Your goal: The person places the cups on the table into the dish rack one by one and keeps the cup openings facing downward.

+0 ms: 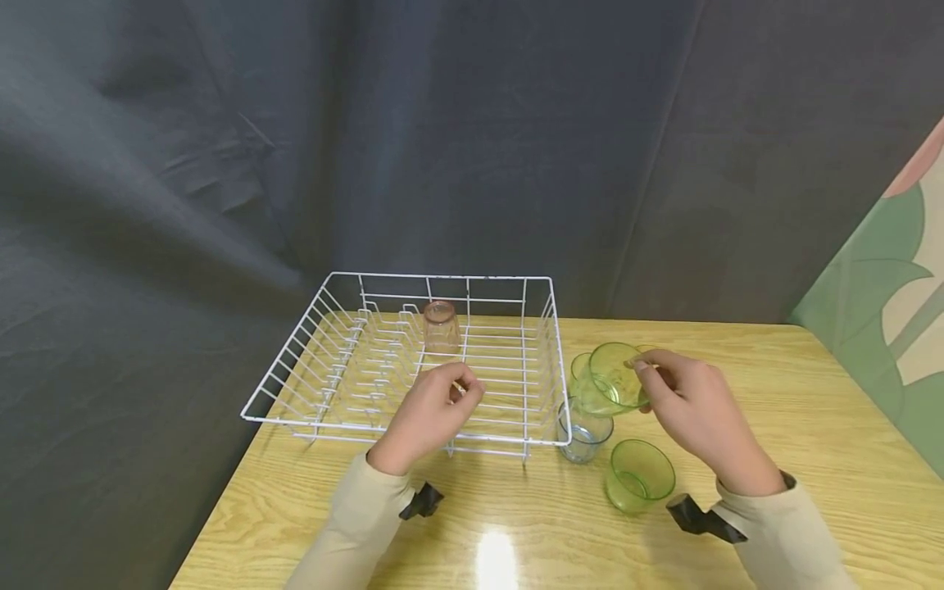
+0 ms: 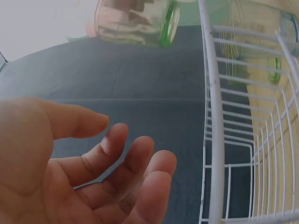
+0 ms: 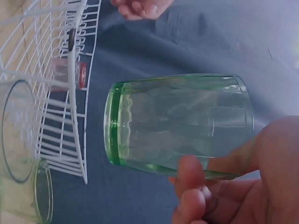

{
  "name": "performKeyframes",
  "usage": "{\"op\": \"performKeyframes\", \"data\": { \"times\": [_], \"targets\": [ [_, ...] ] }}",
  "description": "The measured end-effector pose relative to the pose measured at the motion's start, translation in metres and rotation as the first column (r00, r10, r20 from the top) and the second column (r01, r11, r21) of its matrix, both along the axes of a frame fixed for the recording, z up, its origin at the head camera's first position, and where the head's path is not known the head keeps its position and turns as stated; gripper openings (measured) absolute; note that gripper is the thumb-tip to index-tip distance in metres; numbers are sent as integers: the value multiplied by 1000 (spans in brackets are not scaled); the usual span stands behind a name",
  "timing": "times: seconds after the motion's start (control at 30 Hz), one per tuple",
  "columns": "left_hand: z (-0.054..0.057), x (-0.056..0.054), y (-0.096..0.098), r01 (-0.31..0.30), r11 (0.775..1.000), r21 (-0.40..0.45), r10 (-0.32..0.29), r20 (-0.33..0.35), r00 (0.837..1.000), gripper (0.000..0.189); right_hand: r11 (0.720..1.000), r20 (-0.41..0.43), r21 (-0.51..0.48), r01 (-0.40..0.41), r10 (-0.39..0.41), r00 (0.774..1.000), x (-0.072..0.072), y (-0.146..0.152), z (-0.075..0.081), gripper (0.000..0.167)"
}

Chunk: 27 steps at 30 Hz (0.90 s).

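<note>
My right hand [image 1: 696, 410] pinches a clear green drinking glass [image 1: 615, 378] near its rim, with thumb and fingers. The glass is up off the table beside the rack's right end; its thick green base shows in the right wrist view. Over the front part of a white wire dish rack [image 1: 524, 443] hangs my left hand [image 1: 435, 406], fingers loosely curled around nothing. Inside the rack, at the back, a pink glass [image 1: 442, 332] stands upside down. A blue glass [image 1: 585, 436] and another green glass [image 1: 639, 479] stand on the table below the held one.
Another green glass [image 1: 578, 369] is partly hidden behind the held glass. The rack's raised wire rim lies between the left hand and the glasses. A dark curtain [image 1: 479, 147] hangs behind the wooden table [image 1: 796, 410]. A patterned cloth [image 1: 907, 303] is at the right.
</note>
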<state>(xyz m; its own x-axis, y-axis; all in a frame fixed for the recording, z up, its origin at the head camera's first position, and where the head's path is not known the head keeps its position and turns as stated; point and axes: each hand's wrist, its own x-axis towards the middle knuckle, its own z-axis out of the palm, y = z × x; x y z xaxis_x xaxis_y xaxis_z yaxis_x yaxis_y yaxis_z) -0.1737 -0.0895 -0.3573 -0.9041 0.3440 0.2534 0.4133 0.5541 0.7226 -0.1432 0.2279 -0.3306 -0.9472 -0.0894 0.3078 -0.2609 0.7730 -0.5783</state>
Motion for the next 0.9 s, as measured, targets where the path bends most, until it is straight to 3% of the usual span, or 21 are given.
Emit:
{"op": "performKeyframes", "data": {
  "times": [0.2,0.33,0.5,0.9],
  "targets": [
    [0,4,5,76,997,21,-77,42,996,35,1000,-15,-24,-20,20,1000,1,-16,-2,30],
    [2,8,10,105,993,58,-110,101,989,44,998,-32,-61,-33,31,999,3,-30,-8,26],
    [4,10,16,125,990,70,-133,114,985,52,994,-53,-90,-54,49,997,6,-45,-17,24],
    [1,10,24,97,994,49,-103,153,983,65,988,-42,-137,-74,69,997,7,-62,-22,28]
  ]
}}
